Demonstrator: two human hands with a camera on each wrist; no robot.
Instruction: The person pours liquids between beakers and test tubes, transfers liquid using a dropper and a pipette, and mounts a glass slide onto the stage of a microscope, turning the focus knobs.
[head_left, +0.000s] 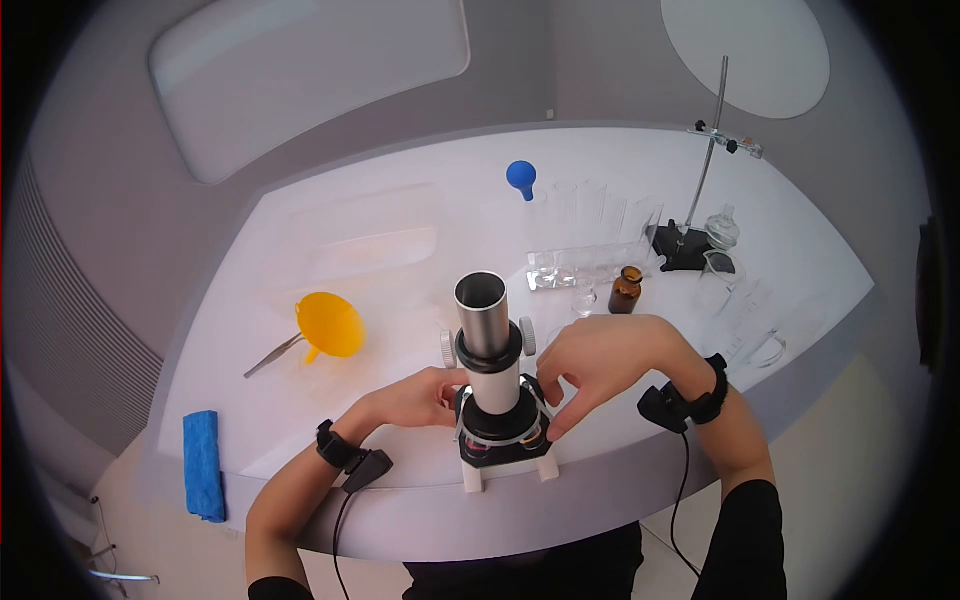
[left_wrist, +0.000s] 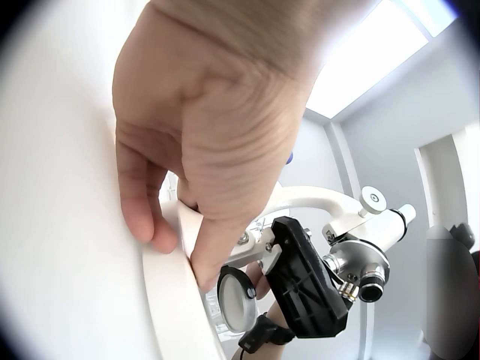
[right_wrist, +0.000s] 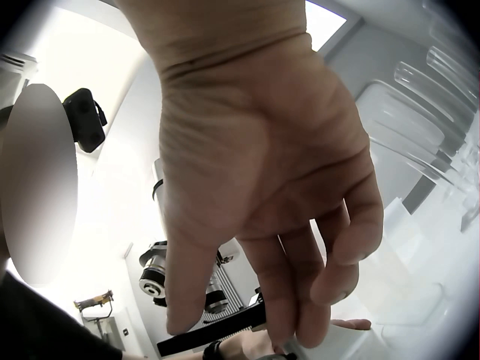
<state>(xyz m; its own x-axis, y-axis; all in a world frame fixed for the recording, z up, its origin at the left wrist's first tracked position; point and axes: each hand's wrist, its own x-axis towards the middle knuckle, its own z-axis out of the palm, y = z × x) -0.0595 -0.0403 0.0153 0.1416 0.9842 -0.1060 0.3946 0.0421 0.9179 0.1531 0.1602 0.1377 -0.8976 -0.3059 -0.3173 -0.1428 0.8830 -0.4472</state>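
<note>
A white and black microscope stands upright near the table's front edge, its silver tube pointing up. At its left side, my left hand grips the white base, thumb on one side and fingers on the other in the left wrist view. The round mirror sits below the black stage. On the other side, my right hand reaches down beside the stage, thumb apart from the loosely bent fingers. Those fingertips reach close to the base, with nothing visibly held.
A yellow funnel and a metal tool lie left, near a folded blue cloth. Behind the microscope are a blue rubber bulb, clear glassware, a brown bottle and a stand.
</note>
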